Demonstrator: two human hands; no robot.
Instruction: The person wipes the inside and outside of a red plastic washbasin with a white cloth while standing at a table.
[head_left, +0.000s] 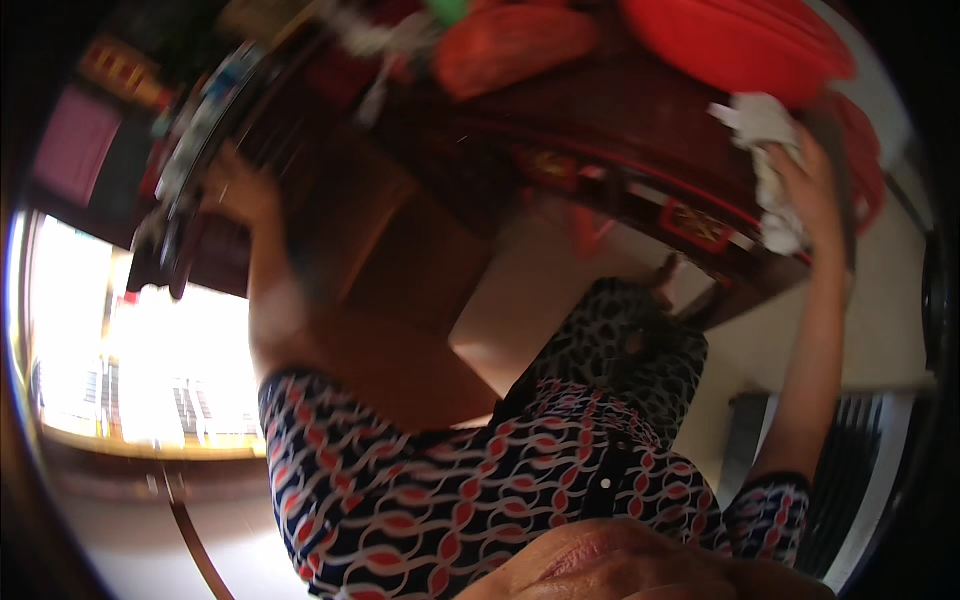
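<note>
My right hand (806, 184), at the right, is closed around a crumpled white cloth (776, 165). The cloth lies against the right end of a dark red wooden table (637, 112), whose front has carved gilt panels (697, 223). On the left, my left hand (244, 187) holds nothing that I can see. Its fingers are somewhat spread at dark wooden furniture (289, 124), beside a curved edge; blur hides whether they touch it. A ring shows on one finger.
A large red object (742, 41) and an orange-red bag (517, 46) sit on the table. Small items (214, 94) line the left furniture's edge. Brown panels (390, 262) stand below my left arm. A bright window (150, 345) is at the left; a foot (666, 279) shows beneath the table.
</note>
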